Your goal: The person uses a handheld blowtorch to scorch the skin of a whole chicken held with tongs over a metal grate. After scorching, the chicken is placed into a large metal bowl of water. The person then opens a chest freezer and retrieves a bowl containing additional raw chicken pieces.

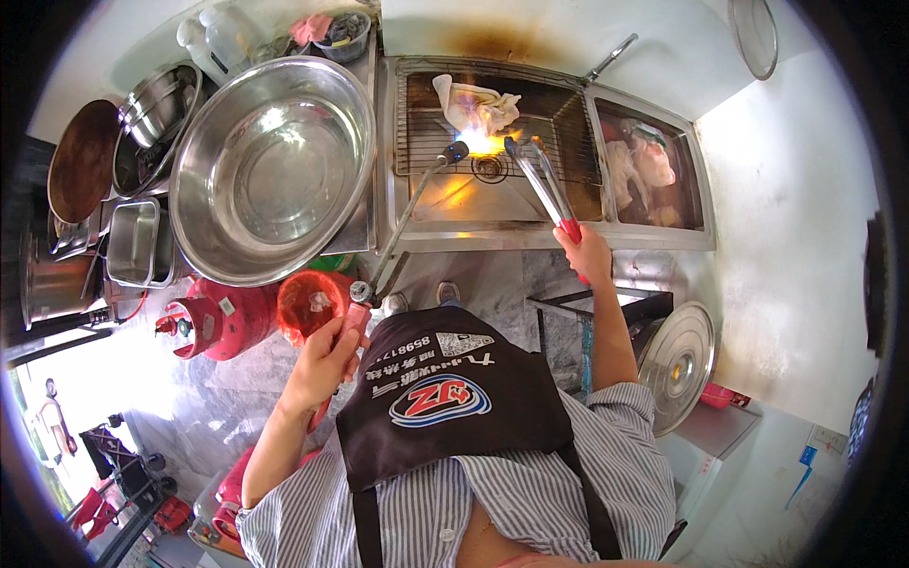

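Observation:
My left hand (pixel 328 366) grips the pink handle of a long gas torch (pixel 419 202). Flame (pixel 484 140) leaves the torch head and plays on a pale piece of meat or skin (pixel 477 103), lying on a wire rack (pixel 426 153) over the left sink basin. In my right hand (pixel 588 254) are metal tongs (pixel 543 188) with red grips. Their two tips are apart, just right of the flame, with nothing visible between them. More pale pieces of meat (pixel 650 162) lie in the right basin (pixel 699 188).
A large steel bowl (pixel 206 177) stands left of the sink, beside stacked pans (pixel 84 162). Below are a red gas cylinder (pixel 245 319) and a red-lined bin (pixel 287 302). The faucet (pixel 612 58) sticks out behind the basins. A round metal lid (pixel 678 369) is at right.

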A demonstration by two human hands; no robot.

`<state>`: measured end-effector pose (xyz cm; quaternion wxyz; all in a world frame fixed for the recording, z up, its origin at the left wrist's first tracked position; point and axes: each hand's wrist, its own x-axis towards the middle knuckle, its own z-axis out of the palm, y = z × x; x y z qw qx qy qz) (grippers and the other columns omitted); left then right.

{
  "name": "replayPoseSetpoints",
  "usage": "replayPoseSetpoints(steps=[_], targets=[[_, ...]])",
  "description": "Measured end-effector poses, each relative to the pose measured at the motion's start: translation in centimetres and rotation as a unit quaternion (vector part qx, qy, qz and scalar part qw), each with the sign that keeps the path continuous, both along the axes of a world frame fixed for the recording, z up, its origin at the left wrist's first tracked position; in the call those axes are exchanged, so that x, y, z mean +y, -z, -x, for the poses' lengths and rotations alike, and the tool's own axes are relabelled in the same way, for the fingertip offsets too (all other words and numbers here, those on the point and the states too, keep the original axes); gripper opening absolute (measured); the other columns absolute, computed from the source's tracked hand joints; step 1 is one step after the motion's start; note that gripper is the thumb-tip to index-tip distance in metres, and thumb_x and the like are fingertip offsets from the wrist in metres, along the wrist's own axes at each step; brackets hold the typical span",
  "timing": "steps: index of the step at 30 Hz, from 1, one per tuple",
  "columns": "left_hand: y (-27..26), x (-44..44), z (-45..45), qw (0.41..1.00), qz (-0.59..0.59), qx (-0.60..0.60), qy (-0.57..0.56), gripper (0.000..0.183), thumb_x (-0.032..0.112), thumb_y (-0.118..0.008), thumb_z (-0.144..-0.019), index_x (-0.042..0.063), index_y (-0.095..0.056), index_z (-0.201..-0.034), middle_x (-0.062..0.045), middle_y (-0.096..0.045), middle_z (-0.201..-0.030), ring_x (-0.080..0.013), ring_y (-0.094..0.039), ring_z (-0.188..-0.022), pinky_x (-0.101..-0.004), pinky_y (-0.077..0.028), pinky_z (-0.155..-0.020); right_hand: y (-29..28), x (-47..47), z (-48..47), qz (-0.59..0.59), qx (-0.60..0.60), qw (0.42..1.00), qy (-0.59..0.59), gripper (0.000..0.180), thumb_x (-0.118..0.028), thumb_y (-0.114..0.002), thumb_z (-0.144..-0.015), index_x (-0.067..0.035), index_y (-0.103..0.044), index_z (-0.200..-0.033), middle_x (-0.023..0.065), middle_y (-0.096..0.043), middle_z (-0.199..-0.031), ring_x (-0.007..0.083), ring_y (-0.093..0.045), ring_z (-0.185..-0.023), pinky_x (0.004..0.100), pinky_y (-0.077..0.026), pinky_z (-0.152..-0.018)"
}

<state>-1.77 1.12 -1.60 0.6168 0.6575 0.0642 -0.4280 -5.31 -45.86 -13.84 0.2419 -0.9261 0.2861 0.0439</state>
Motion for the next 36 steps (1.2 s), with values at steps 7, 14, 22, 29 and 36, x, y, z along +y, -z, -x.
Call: replayPoseSetpoints(steps=[7, 14, 22, 29, 36], targets=[[0.1, 0.0, -0.3, 1.0, -0.008, -0.015, 0.005, 0.023, 0.022, -0.046, -0.101, 0.001, -0.054, -0.106, -0.002, -0.059, -0.088, -0.0048, -0.045, -0.055, -0.0201, -0.037, -0.047, 0.3, 0.6, -0.1, 0.008, 0.005, 1.0, 0.02, 0.054, -0.061, -0.057, -0.083, -0.008, -0.065, -0.089, 0.0177, -0.066, -0.079, 0.0395, -0.063, -0.078, 0.0476, -0.048, -0.068], [0.0, -0.4, -0.7, 1.0, 0.001, -0.023, -0.003, 0.024, 0.022, -0.046, -0.101, 0.001, -0.055, -0.105, -0.001, -0.059, -0.086, -0.0045, -0.045, -0.055, -0.02, -0.036, -0.046, 0.1, 0.8, -1.6, 0.018, 0.007, 0.999, 0.03, 0.056, -0.063, -0.056, -0.083, -0.007, -0.064, -0.083, 0.0161, -0.066, -0.073, 0.037, -0.064, -0.075, 0.0462, -0.048, -0.067], [-0.8, -1.2, -1.8, 0.999, 0.01, -0.029, 0.02, 0.024, 0.022, -0.046, -0.101, 0.0, -0.055, -0.105, -0.001, -0.059, -0.083, -0.0045, -0.045, -0.054, -0.0203, -0.036, -0.046, -1.0, 1.3, -2.0, -0.069, 0.009, 0.995, 0.067, 0.053, -0.06, -0.059, -0.084, -0.008, -0.06, -0.075, 0.0046, -0.059, -0.055, 0.0205, -0.062, -0.049, 0.0352, -0.048, -0.053], [-1.8, -1.9, -1.2, 1.0, 0.006, -0.019, 0.008, 0.024, 0.021, -0.045, -0.101, 0.0, -0.055, -0.108, -0.002, -0.059, -0.088, -0.0048, -0.046, -0.056, -0.0204, -0.037, -0.047, -1.4, 1.0, -1.9, -0.089, 0.017, 0.99, 0.108, 0.052, -0.06, -0.059, -0.084, -0.008, -0.06, -0.075, 0.0026, -0.058, -0.055, 0.0177, -0.06, -0.047, 0.033, -0.047, -0.051], [-1.1, -1.0, 0.2, 0.999, -0.01, 0.0, -0.031, 0.022, 0.02, -0.046, -0.1, 0.001, -0.054, -0.105, 0.0, -0.056, -0.081, -0.0049, -0.045, -0.055, -0.0206, -0.036, -0.047, -2.2, 0.2, -5.2, -0.047, 0.007, 0.998, 0.03, 0.052, -0.06, -0.057, -0.085, -0.009, -0.063, -0.076, 0.0046, -0.061, -0.056, 0.0184, -0.062, -0.048, 0.0341, -0.05, -0.052]])
